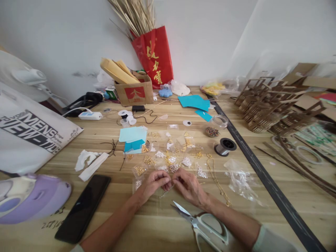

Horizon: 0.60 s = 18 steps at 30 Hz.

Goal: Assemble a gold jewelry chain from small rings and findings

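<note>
At the middle of the table my left hand point(156, 182) and my right hand point(189, 186) meet, with thumbs and fingertips pinched close together. A thin, silvery chain-like strand point(167, 192) hangs between and below their fingertips; the exact grip on it is partly hidden. Just beyond the fingers lie small piles of metal findings, including a pinkish-silver pile point(174, 168) and a silver pile point(186, 161). Scissors point(193, 221) with pale handles rest near my right wrist, blades partly open. To the right of that hand a gold chain point(215, 176) is stretched out.
A black phone point(83, 208) and a purple appliance point(35, 197) occupy the left. A wire spool point(225, 147), a bead jar point(212, 131) and clear plastic bags point(240, 180) stand or lie at right. Brown woven baskets point(270, 105) crowd the far right, near a dark strip point(252, 161).
</note>
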Each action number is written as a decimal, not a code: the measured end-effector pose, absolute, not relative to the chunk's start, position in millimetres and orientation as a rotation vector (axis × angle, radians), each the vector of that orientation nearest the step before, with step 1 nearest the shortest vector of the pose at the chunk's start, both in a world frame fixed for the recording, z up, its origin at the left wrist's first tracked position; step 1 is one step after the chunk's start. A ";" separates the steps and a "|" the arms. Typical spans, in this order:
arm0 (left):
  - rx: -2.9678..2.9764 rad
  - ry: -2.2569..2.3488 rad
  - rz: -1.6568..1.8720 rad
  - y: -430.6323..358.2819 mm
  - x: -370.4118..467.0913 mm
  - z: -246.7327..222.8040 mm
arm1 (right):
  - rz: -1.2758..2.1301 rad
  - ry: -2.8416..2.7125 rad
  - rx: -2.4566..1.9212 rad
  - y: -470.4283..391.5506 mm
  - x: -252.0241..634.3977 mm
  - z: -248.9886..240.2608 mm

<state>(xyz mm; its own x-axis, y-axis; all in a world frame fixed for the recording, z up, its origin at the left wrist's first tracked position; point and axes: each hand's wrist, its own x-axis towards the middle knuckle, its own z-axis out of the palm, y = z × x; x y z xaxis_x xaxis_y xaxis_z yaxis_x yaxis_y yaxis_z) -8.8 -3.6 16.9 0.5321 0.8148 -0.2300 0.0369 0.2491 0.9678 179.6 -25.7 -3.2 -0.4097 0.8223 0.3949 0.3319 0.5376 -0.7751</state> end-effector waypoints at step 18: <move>1.584 1.068 0.739 -12.0 -6.5 14.4 | 0.862 -1.948 -1.023 -25.8 179.0 -1.9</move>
<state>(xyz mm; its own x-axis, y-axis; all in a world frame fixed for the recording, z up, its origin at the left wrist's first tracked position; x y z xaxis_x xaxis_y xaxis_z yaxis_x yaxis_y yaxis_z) -6.5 -12.0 14.4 0.4129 0.9091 -0.0559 0.2681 -0.0626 0.9613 179.0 -25.8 -1.9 -0.3913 0.8669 0.3088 0.3548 0.4517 -0.8185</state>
